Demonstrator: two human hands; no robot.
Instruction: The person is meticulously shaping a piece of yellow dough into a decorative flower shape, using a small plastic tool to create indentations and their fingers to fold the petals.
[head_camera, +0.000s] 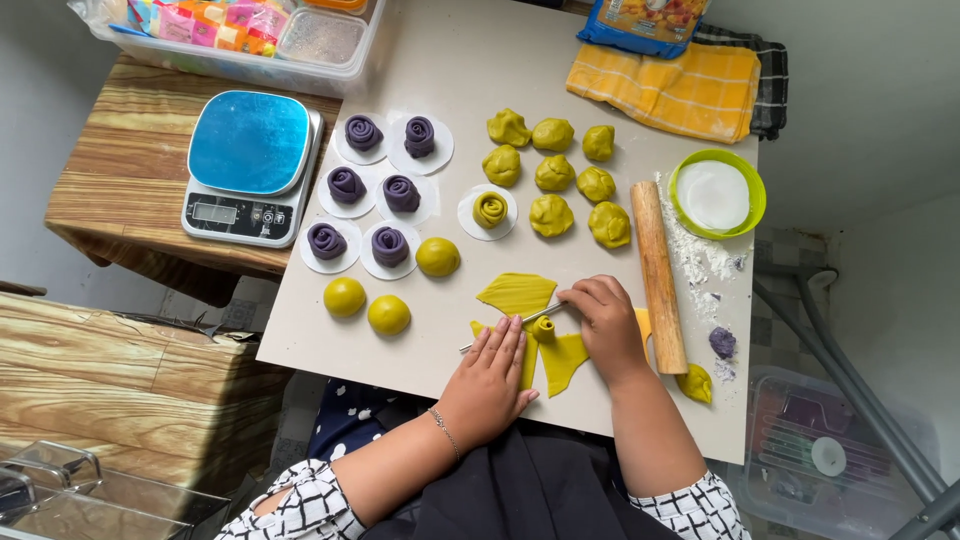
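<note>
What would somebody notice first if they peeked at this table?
Probably the two hands in the middle front: the right hand draws a thin metal tool across flat yellow-green dough while the left hand presses it down. Behind them sit six purple dough roses on white paper rounds, beside a cluster of yellow-green dough lumps. A blue-topped scale stands at the left.

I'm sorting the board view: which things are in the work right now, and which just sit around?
In hand:
left hand
right hand
metal tool
flattened yellow dough
small dough roll

Lying about:
rolling pin
kitchen scale
purple rolls
yellow dough balls
green flour bowl
yellow cloth
</note>
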